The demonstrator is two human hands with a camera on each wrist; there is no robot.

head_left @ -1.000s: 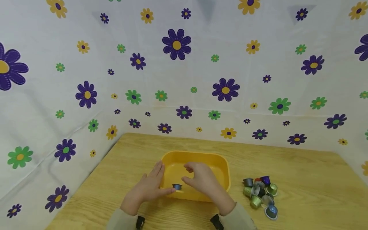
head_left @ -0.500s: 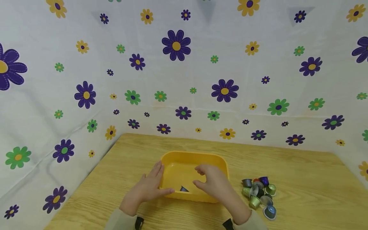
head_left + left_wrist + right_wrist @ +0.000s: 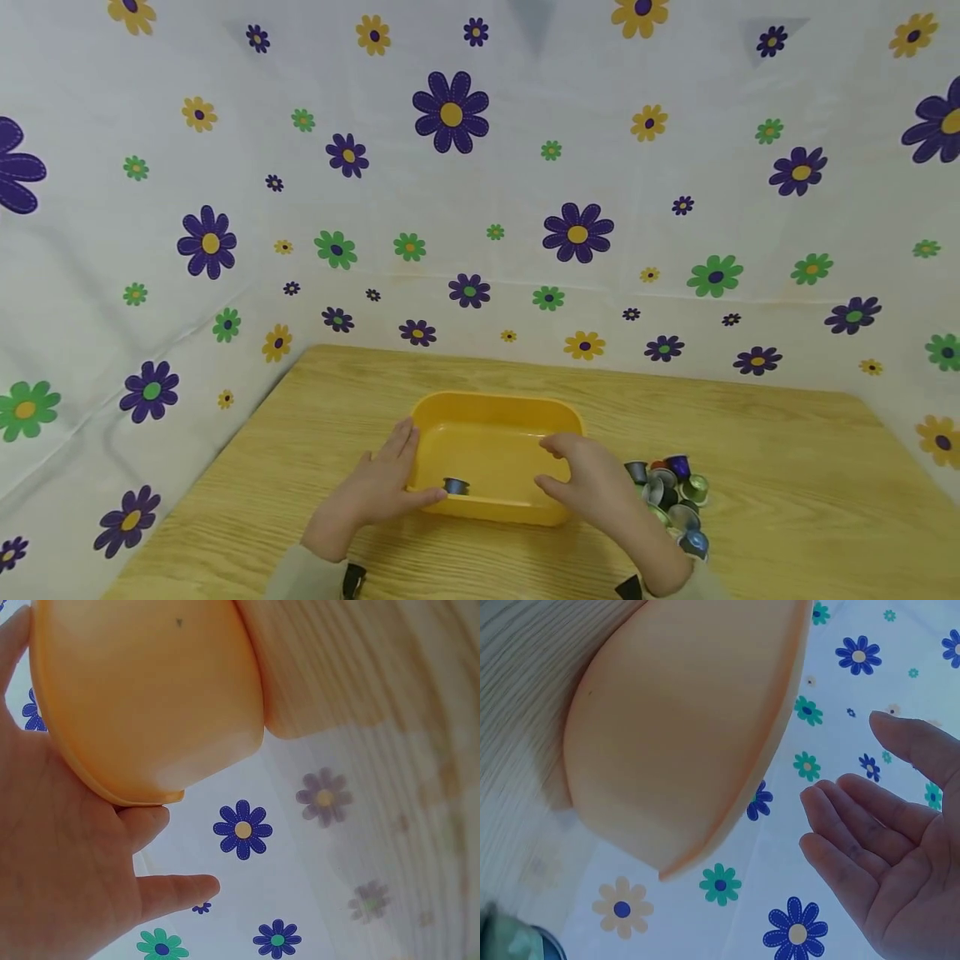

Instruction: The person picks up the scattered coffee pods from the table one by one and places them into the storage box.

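A yellow plastic tub stands on the table in the head view. Inside it, near the front left corner, lies a dark blue coffee capsule. My left hand rests against the tub's left end, fingers straight along the outside and thumb at the front rim. In the left wrist view, that hand touches the tub's rim. Over the tub's right end hovers my right hand, fingers loosely bent, thumb apart. The right wrist view shows nothing between its fingers.
To the right of the tub lies a heap of coffee capsules in green, silver, purple, blue and other colours, partly hidden by my right forearm. The wooden table meets a white flower-print cloth at the back and left.
My right hand has moved right, from over the tub's middle to its right end. In the tub the capsule has tipped and shifted, then come back near the left corner. The left hand stays put.
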